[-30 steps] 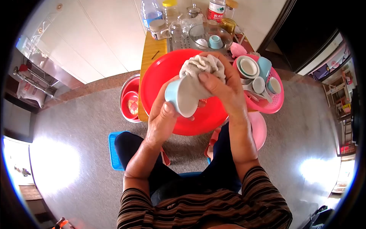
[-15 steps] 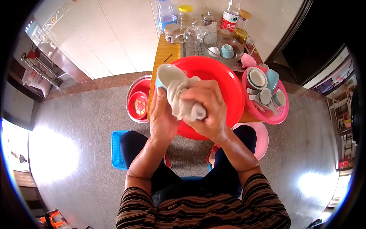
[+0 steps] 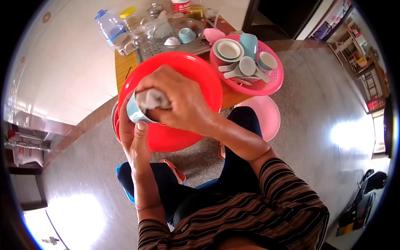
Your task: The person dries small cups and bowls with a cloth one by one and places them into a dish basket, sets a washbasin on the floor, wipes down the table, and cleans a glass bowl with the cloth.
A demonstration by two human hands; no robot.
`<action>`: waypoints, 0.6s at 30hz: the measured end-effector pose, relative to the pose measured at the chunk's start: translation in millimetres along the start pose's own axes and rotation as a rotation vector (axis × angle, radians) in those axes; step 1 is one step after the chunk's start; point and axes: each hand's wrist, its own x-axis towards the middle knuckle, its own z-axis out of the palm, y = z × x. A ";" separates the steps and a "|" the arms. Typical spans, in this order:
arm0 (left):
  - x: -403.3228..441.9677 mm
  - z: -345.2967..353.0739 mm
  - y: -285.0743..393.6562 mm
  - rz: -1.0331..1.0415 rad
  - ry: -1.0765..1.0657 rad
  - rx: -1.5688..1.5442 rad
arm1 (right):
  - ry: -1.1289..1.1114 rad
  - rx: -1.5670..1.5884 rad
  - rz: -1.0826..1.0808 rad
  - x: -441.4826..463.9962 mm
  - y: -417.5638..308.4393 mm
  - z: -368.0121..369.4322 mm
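My left hand (image 3: 136, 139) is closed around a light blue cup (image 3: 134, 109), its thumb on the near side and its fingers behind. The cup is tilted, with its mouth toward the right. A bunched whitish cloth (image 3: 153, 101) is gripped in my right hand (image 3: 177, 93) and pressed into the mouth of the cup; the cloth's far end inside is hidden. Both hands are above a large red basin (image 3: 200, 71). What the basin holds, if anything, is mostly covered by my hands.
Right of the basin, a pink colander (image 3: 273, 83) holds bowls, spoons and a blue mug (image 3: 248, 46). A glass bowl (image 3: 160, 35) with small cups, a plastic bottle (image 3: 109, 27) and jars stand behind on the wooden table (image 3: 122, 66). A pink tub (image 3: 268, 118) is on the floor.
My right hand has pushed the cloth from beside the cup into its mouth. The cup has turned from facing up to facing right. The view has swung to the right.
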 end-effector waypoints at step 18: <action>9.0 46.3 10.8 0.239 0.103 0.282 | -0.091 0.541 0.112 -6.3 2.1 -35.0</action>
